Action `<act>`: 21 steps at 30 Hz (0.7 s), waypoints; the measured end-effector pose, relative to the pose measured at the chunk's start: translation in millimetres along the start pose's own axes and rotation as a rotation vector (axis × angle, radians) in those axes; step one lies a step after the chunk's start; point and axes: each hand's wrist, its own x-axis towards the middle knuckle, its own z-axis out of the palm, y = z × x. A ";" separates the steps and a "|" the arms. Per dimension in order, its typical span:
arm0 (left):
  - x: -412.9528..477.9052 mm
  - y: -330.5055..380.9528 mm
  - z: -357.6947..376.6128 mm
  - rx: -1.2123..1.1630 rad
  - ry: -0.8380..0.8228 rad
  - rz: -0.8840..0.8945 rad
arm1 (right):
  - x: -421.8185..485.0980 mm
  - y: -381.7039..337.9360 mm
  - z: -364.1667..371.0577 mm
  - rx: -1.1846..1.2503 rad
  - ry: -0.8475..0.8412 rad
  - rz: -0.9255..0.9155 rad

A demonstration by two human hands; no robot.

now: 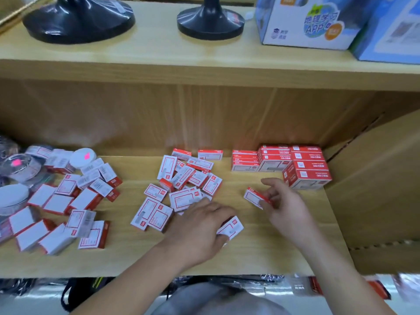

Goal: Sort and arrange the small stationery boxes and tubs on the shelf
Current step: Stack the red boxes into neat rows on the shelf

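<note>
With my right hand [283,202] the fingers pinch a small box [254,197], left hand [197,223] fingers grip a second box [231,229]; the blue carton [302,23] reads "APP".

Bright, even light falls from above, with faint shadows. Glare streaks the black bases [77,19] at 11 o'clock. Boxes [56,237] at 8 o'clock are blurred; the shelf [159,69] bows toward the edges.

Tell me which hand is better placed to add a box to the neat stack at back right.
The right hand: it pinches a small box just in front of the stacked boxes. The left hand is farther off, holding a second box by the loose pile.
</note>
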 end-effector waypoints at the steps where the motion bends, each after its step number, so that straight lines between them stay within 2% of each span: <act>1: 1.2 3.3 1.0 0.003 -0.007 -0.013 | -2.9 1.3 0.1 0.015 0.003 -0.004; 9: 24.9 4.5 1.8 -0.131 0.025 -0.075 | -35.2 19.5 -0.1 0.456 0.052 0.203; 12: 36.7 7.4 9.9 -0.170 0.042 -0.023 | -39.7 22.9 -1.1 0.460 0.069 0.185; 17: 59.2 14.8 21.1 -0.221 0.152 -0.015 | -42.9 28.9 -6.4 0.482 -0.098 0.199; 21: 67.6 14.3 24.1 -0.188 0.147 -0.019 | -39.6 28.3 3.5 0.456 -0.008 0.132</act>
